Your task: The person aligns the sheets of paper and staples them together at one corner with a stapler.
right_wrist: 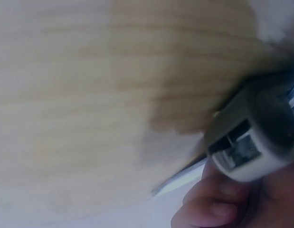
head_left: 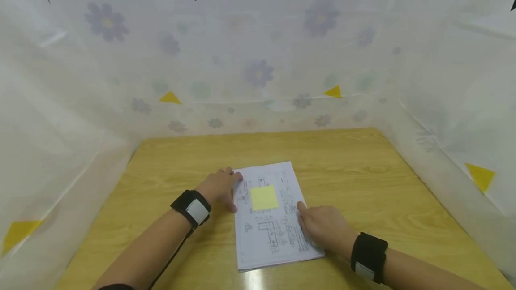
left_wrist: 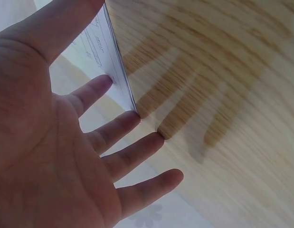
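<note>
A stack of printed sheets [head_left: 274, 218] with line drawings lies on the wooden table [head_left: 363, 173], and a yellow sticky note [head_left: 264, 198] sits on its top page. My left hand [head_left: 227, 187] is at the stack's left edge. In the left wrist view the left hand [left_wrist: 104, 142] has its fingers straight and spread, with the fingertips [left_wrist: 132, 118] against the edge of the stack [left_wrist: 109, 61]. My right hand [head_left: 322, 227] rests on the stack's lower right part. In the right wrist view its curled fingers [right_wrist: 208, 211] lie beside a blurred grey-white object [right_wrist: 253, 137] that it seems to hold.
White sheeting [head_left: 258, 57] printed with flowers and triangles walls the table at the back and on both sides. Bare wood [head_left: 161, 169] shows to the left, right and behind the stack. Both wrists wear black bands.
</note>
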